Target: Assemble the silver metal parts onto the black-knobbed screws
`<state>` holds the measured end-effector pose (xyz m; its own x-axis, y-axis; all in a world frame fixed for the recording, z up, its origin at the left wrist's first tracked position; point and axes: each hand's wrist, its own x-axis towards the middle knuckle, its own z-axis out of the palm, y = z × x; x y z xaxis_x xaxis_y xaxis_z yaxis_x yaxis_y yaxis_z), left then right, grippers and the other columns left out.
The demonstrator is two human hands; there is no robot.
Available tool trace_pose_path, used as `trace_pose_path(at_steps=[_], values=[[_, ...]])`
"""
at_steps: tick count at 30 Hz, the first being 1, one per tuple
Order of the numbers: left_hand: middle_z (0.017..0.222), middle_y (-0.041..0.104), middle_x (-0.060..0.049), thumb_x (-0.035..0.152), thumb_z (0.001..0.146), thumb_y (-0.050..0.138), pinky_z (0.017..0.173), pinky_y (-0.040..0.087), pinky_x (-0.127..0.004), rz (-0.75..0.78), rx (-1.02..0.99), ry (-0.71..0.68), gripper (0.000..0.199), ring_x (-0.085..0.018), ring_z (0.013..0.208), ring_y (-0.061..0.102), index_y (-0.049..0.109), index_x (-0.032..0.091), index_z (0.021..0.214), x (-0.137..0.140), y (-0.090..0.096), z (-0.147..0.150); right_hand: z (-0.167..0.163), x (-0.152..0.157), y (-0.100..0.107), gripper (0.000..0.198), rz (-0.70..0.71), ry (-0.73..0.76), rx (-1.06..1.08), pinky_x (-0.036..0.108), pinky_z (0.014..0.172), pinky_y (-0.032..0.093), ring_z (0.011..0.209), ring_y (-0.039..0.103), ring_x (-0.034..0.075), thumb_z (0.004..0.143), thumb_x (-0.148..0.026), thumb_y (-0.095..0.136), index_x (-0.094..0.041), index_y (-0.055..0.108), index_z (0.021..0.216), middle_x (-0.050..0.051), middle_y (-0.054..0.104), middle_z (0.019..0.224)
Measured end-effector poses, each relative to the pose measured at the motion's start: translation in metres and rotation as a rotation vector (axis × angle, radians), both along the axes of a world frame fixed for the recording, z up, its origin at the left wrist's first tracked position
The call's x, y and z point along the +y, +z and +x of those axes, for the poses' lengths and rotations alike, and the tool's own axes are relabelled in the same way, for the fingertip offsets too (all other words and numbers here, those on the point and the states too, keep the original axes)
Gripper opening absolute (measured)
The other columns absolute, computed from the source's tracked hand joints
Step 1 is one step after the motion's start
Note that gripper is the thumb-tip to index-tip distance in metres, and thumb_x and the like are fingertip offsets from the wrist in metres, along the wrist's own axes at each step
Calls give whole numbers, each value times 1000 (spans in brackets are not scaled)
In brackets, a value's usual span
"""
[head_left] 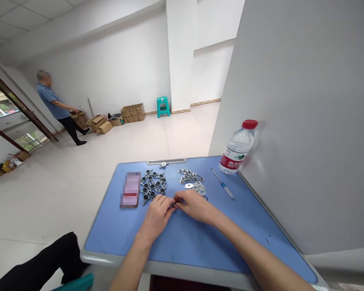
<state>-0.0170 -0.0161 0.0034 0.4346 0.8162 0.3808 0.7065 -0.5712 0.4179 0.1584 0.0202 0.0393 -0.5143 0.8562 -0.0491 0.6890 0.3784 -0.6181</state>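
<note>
Our left hand (pixel 158 214) and right hand (pixel 194 207) pinch a small part (pixel 172 205) over the middle of the desk (pixel 200 246), mostly hidden from us. Imo, light pinch, low down, clear of the black-topped pieces (pixel 152 186) nearer the left edge.

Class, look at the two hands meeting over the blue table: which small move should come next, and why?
Probably a slight turn by the right hand while the left hand steadies the small piece: both hands meet around it, so one can hold as the other adjusts. The screwdriver lies apart from both. The piece is mostly covered, so its shape is unclear.
</note>
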Motion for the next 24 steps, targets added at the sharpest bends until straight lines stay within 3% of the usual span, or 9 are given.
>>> trace_pose_path(at_steps=[2, 6, 12, 21, 24], values=[[91, 63, -4, 16, 92, 52, 77, 48, -34, -27, -14, 11, 10, -20, 88, 56, 58, 20, 98, 0, 0, 1, 0, 1, -3, 15, -4, -17, 16, 25, 63, 37, 72, 60, 17, 80, -15, 56, -17, 70, 81, 4, 71, 78], [101, 63, -5, 13, 87, 57, 84, 48, -39, -100, -61, 64, 34, -22, 95, 56, 51, 22, 119, 0, -1, 2, 0, 2, -6, 14, -28, -18, 69, 24, 59, 34, 65, 54, 15, 76, -12, 53, -17, 65, 72, 1, 65, 69], [100, 62, -5, 9, 87, 53, 84, 48, -37, -70, -28, 55, 17, -22, 95, 55, 61, 21, 97, 2, -5, 1, 16, 7, 12, 14, -109, 70, 201, 23, 56, 35, 59, 49, 13, 80, -19, 50, -18, 61, 71, -1, 62, 65], [95, 65, -6, 19, 93, 50, 84, 49, -37, -15, -114, 78, 17, -21, 93, 58, 66, 20, 94, 7, -7, -6, 83, 41, 16, 22, 2, -281, -90, 25, 59, 34, 64, 54, 15, 82, -20, 48, -15, 65, 69, 4, 66, 68], [96, 66, -6, 21, 92, 50, 85, 50, -37, -17, -144, 105, 17, -21, 95, 60, 67, 21, 93, 10, -7, -7, 94, 41, 19, 20, -67, -265, -76, 24, 59, 36, 63, 55, 14, 80, -22, 51, -15, 67, 70, 4, 68, 70]])
